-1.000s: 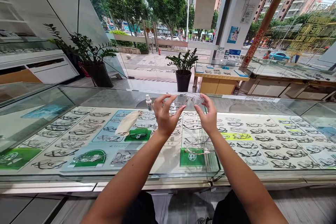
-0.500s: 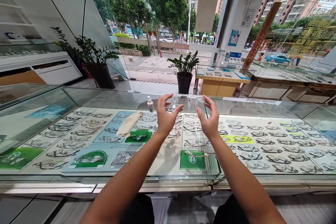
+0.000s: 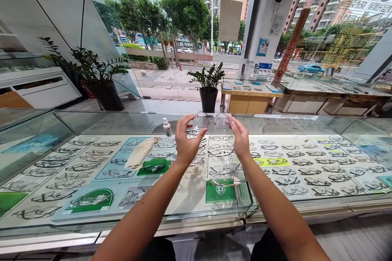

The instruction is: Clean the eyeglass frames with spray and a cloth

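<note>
While a pair of thin-rimmed glasses (image 3: 211,123) hangs above the far part of the glass tabletop (image 3: 196,208), the left grip (image 3: 186,142) holds its left end at the fingertips, the thumb stretched out below the lens, and the right grip (image 3: 240,136) is closed lightly on the other end. The lenses face up and away between the two hands, clear of the surface. Just beyond the left grip, a small white bottle (image 3: 167,128) stands upright; a cream cloth pouch (image 3: 141,153) lies nearer, to its left. Rows of spectacle frames (image 3: 220,153) fill the display beneath, with a green card (image 3: 220,191) near the front edge, and a potted plant (image 3: 208,100) stands past the far side
</note>
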`<state>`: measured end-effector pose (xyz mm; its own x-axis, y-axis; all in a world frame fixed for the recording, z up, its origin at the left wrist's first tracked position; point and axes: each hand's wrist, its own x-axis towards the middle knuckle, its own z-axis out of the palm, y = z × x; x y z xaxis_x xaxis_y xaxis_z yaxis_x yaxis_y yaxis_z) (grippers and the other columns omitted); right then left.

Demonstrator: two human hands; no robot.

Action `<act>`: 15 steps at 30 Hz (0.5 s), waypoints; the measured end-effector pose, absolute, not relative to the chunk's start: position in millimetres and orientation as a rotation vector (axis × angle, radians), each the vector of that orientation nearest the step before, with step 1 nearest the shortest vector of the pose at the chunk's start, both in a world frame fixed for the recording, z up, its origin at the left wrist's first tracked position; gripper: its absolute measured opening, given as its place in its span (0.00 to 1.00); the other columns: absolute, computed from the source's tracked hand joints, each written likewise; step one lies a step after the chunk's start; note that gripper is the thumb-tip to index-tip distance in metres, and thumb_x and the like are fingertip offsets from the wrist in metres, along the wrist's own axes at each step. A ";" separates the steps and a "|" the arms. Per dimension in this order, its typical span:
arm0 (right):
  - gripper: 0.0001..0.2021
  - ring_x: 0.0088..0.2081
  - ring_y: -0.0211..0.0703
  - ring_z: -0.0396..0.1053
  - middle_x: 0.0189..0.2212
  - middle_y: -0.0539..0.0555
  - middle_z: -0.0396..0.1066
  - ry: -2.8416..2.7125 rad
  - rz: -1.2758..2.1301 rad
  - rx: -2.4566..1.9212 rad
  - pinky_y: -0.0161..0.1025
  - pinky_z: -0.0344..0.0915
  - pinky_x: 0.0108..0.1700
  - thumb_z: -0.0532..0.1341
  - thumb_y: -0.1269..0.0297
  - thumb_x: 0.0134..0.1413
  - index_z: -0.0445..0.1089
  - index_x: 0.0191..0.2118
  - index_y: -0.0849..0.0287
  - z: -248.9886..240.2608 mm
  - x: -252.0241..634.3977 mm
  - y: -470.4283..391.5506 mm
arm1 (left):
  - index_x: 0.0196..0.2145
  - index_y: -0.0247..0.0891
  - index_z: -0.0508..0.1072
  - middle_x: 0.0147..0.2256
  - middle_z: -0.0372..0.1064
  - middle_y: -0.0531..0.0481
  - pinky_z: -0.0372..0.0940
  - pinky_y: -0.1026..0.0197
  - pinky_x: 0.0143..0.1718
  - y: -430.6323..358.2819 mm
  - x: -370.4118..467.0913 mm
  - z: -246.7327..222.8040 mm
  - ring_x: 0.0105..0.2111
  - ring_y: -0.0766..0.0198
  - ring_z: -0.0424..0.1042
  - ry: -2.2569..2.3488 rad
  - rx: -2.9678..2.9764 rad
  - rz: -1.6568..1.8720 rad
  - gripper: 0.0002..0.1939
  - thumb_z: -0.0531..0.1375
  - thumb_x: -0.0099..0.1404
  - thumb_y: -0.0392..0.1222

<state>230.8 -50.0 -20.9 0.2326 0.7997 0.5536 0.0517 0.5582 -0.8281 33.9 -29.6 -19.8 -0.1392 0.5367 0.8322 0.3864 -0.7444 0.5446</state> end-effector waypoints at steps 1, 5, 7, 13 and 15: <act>0.24 0.58 0.56 0.77 0.61 0.59 0.76 -1.257 0.647 -0.840 0.60 0.70 0.64 0.58 0.45 0.70 0.75 0.60 0.53 -20.9 230.9 -49.7 | 0.59 0.44 0.72 0.57 0.70 0.39 0.73 0.50 0.51 -29.5 33.5 -19.8 0.58 0.50 0.70 1.077 1.985 2.019 0.27 0.70 0.66 0.52; 0.21 0.54 0.55 0.79 0.58 0.58 0.79 -1.252 0.814 -0.713 0.60 0.70 0.63 0.59 0.46 0.70 0.78 0.57 0.52 -21.3 230.4 -48.2 | 0.59 0.43 0.72 0.57 0.70 0.39 0.73 0.49 0.52 -29.0 32.6 -20.1 0.58 0.50 0.70 1.107 1.996 1.985 0.27 0.70 0.66 0.52; 0.20 0.53 0.55 0.80 0.56 0.57 0.80 -1.219 0.903 -0.645 0.59 0.70 0.63 0.59 0.47 0.69 0.79 0.54 0.52 -21.1 229.7 -48.0 | 0.59 0.43 0.72 0.57 0.70 0.39 0.72 0.49 0.52 -28.6 32.7 -20.3 0.58 0.50 0.71 1.111 2.002 1.974 0.27 0.69 0.67 0.52; 0.18 0.50 0.53 0.79 0.52 0.57 0.82 -1.135 1.088 -0.577 0.53 0.70 0.61 0.59 0.50 0.68 0.81 0.50 0.55 -15.7 227.6 -51.7 | 0.60 0.43 0.72 0.57 0.70 0.40 0.72 0.50 0.53 -28.4 33.9 -21.7 0.57 0.51 0.71 1.095 2.018 1.953 0.26 0.69 0.67 0.51; 0.18 0.49 0.52 0.79 0.52 0.57 0.82 -1.128 1.108 -0.593 0.52 0.70 0.60 0.59 0.51 0.67 0.81 0.49 0.55 -14.1 228.6 -52.6 | 0.60 0.43 0.71 0.57 0.70 0.40 0.72 0.50 0.53 -28.4 33.5 -22.0 0.57 0.51 0.71 1.096 2.023 1.954 0.26 0.69 0.67 0.51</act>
